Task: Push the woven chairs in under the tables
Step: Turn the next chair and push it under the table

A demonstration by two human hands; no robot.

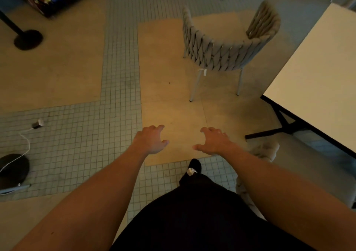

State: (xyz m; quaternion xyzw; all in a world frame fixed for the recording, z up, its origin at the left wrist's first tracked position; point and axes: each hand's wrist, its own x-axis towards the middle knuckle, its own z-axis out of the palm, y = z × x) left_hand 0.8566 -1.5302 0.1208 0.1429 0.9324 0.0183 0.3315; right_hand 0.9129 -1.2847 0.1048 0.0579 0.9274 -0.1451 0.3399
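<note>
Reaching toward the woven chair [223, 52]

My left hand [152, 141] and right hand [213, 142] hover spread, empty, well short of it.

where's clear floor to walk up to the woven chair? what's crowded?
Free: the tan strip from both hands, left hand and right hand, up to the woven chair, and the tile band left of it. Crowded: right by the white table, and lower left by the cable.
</note>
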